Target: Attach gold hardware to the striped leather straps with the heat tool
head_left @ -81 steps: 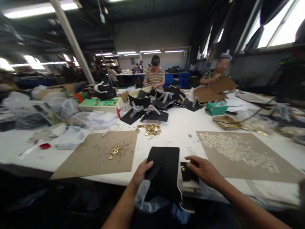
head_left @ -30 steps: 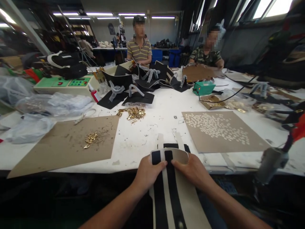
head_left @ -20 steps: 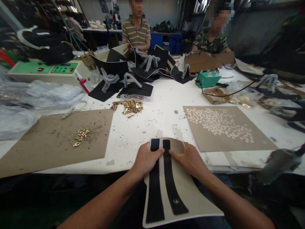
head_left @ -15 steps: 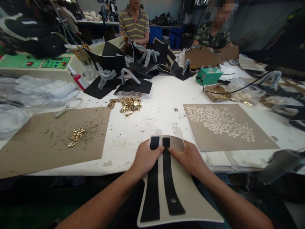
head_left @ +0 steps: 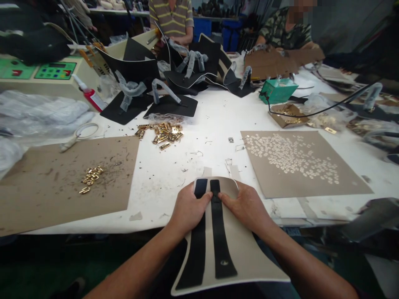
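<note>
A curved beige panel (head_left: 243, 249) with two black strips is held between my hands at the table's front edge. My left hand (head_left: 190, 207) grips its left side, the thumb pressed near the top of the middle black strip (head_left: 220, 232). My right hand (head_left: 246, 205) grips the right side, its thumb on the other edge of that strip. The fingers of both hands are hidden behind the panel. A round metal snap (head_left: 224, 262) sits near the strip's lower end.
Small gold fittings (head_left: 92, 176) lie on a left brown board (head_left: 40, 166), and gold plates (head_left: 166, 135) beyond it. Many small pale rings (head_left: 283, 153) cover a right board (head_left: 264, 189). Black panels with wrapped handles (head_left: 174, 108) and a green box (head_left: 278, 90) stand farther back. Two people sit opposite.
The view has tilted down slightly and shifted. Both hands keep their hold on the panel, which has barely moved. The person at the right has shifted a brown sheet.
</note>
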The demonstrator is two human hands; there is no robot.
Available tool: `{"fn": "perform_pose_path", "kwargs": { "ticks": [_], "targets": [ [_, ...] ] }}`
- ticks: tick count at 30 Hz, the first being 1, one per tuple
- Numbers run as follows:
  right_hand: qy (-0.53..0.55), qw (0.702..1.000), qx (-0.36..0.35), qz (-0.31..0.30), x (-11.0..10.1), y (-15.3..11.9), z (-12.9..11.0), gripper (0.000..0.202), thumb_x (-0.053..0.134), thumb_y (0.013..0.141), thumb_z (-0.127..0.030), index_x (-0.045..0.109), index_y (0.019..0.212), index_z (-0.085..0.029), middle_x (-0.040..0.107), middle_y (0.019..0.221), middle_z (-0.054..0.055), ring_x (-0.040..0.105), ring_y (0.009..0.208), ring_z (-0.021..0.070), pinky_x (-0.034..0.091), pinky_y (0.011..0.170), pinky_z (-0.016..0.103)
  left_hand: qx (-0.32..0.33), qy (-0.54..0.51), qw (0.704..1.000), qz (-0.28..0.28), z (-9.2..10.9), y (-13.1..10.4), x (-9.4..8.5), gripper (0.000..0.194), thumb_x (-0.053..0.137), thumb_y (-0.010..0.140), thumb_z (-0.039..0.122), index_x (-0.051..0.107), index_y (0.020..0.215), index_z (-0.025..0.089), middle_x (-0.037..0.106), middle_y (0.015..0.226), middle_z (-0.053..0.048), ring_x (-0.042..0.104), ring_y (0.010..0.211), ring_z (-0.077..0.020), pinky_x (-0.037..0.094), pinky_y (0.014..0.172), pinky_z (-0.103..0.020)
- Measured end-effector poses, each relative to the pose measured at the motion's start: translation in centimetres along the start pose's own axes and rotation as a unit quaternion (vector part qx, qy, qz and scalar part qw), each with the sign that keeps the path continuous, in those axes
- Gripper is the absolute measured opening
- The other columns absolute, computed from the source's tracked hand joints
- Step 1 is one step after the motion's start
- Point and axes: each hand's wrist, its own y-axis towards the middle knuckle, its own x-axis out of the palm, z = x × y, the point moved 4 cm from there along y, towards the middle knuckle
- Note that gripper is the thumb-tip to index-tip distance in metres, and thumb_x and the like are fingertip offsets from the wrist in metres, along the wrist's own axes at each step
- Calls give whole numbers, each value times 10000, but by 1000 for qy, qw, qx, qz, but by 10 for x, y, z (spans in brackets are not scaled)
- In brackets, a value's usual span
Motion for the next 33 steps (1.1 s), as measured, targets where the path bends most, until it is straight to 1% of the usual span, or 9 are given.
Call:
{"fn": "perform_pose_path", "kwargs": {
  "ticks": [6,12,17,24,29,33],
  "targets": [
    [-9,1000,11,-4,2,1,1,248,681,878,-333,749,1076,-200,783,966,76,731,933,309,549,849,410,10,8,1000,16,-2,-2,2,188,686,846,238,745,1025,235,793,984,2,730,887,-216,550,827,-340],
    [5,1000,22,-9,1,2,0,213,677,865,-322,748,1034,-213,783,944,60,732,901,292,546,818,388,3,4,1000,9,-3,-2,3,154,667,867,241,742,1001,241,791,946,15,727,850,-206,547,787,-325],
    [15,999,29,-14,1,4,1,234,668,864,-344,750,1041,-216,785,959,63,735,915,293,549,829,393,-8,2,1000,8,-2,-1,1,137,670,868,243,740,986,253,786,922,29,724,835,-197,543,760,-311],
    [21,999,32,-16,-1,6,-2,228,657,859,-323,748,1034,-209,788,964,68,739,911,287,545,825,384,-15,-10,1000,1,2,2,2,154,671,858,209,736,993,243,785,937,25,722,848,-192,542,781,-305],
    [4,999,34,-11,0,7,-1,210,674,850,-318,750,1019,-220,787,934,60,739,885,288,549,801,378,-9,-2,1000,-6,-2,3,3,162,665,875,224,723,1026,238,782,960,14,723,863,-200,546,796,-319],
    [-24,999,37,-15,3,7,0,250,672,859,-327,748,1067,-211,785,960,81,735,915,304,550,833,397,1,22,1000,-1,-4,2,3,176,658,886,237,708,1054,232,776,993,-5,719,902,-218,544,826,-346]
  ]
}}
